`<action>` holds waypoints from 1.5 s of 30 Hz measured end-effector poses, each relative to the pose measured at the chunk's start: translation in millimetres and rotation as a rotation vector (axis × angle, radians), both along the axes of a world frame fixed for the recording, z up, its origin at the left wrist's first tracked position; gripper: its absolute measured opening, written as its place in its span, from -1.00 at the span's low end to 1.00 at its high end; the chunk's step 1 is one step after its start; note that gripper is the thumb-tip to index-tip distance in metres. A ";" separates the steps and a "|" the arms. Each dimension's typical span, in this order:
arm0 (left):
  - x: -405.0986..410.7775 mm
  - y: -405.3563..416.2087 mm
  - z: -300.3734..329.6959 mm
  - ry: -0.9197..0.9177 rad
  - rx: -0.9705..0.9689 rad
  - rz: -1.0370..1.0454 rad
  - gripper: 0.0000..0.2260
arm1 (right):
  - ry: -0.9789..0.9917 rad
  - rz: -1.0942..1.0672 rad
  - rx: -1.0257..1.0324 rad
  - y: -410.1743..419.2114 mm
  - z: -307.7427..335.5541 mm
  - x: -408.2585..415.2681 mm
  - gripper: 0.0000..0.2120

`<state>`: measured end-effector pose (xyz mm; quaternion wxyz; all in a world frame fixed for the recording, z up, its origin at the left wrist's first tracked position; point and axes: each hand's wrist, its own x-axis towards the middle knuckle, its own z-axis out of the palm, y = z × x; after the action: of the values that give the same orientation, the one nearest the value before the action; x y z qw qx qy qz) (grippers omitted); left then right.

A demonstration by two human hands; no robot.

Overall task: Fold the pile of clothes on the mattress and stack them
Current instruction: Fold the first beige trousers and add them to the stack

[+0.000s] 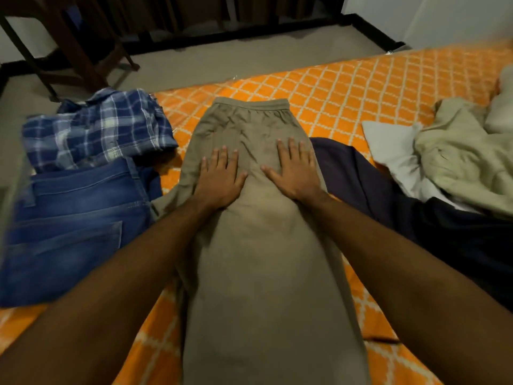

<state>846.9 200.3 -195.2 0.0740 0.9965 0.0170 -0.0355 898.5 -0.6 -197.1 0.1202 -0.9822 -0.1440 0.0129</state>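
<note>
Khaki trousers (pixel 263 259) lie lengthwise down the middle of the orange patterned mattress (pixel 347 87), waistband at the far end. My left hand (pixel 220 177) and my right hand (pixel 295 169) press flat on the upper part of them, fingers straight and spread. Folded blue jeans (pixel 69 232) lie to the left, with a folded blue plaid shirt (pixel 94 129) behind them. A dark navy garment (pixel 402 195) spreads out on the right, partly under the trousers. Further right lies a crumpled heap of pale green (pixel 460 162) and white cloth (pixel 388 145).
Beyond the mattress's far edge is grey floor (pixel 222 62) with dark wooden furniture legs (pixel 69 51) at the back left. A white wall corner (pixel 444 18) stands at the back right.
</note>
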 end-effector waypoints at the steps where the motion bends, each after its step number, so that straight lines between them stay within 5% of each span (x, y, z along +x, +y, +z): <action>1: -21.1 -4.6 3.2 0.014 -0.004 -0.002 -0.40 | 0.023 -0.003 0.018 -6.7 2.5 -23.1 -0.18; 7: -172.5 -31.5 36.4 0.113 0.061 -0.070 -0.46 | 0.183 0.047 0.041 -62.0 17.8 -202.9 -0.08; 13: -322.2 -65.5 54.3 0.194 0.077 -0.118 -0.38 | 0.260 0.068 0.080 -96.6 37.9 -345.6 -0.23; 15: -371.4 -74.3 51.1 0.212 -0.058 -0.033 -0.41 | 0.283 0.029 0.127 -106.0 39.5 -389.6 -0.21; 18: -429.8 -79.9 55.4 0.132 -0.319 0.174 -0.09 | 0.295 -0.141 0.268 -116.0 49.3 -438.0 -0.12; 22: -472.4 -78.4 64.8 0.099 -1.034 0.634 0.11 | 0.369 -0.518 0.597 -124.8 65.7 -472.2 -0.06; 25: -493.6 -82.7 85.7 0.246 -1.440 0.648 -0.36 | 0.621 -0.703 1.060 -134.9 77.7 -482.6 -0.32; 29: -516.9 -89.2 100.7 0.406 -1.548 0.567 -0.37 | 1.101 -0.607 1.361 -149.6 106.6 -500.4 -0.61; 33: -538.7 -95.0 120.0 0.565 -1.572 0.488 -0.61 | 1.208 -0.464 1.579 -161.9 125.6 -516.3 -0.72; 39: -562.7 -100.2 136.8 0.589 -1.598 0.440 -0.61 | 1.225 -0.398 1.488 -161.0 116.1 -534.8 -0.65; 45: -588.4 -112.8 117.0 0.702 -1.626 0.563 -0.59 | 0.909 -0.548 1.230 -145.1 100.2 -548.5 -0.66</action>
<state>258.5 87.5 -78.2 0.7464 0.5296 0.2494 -0.3166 350.0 -145.7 -97.0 0.6842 -0.6394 0.1833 0.2990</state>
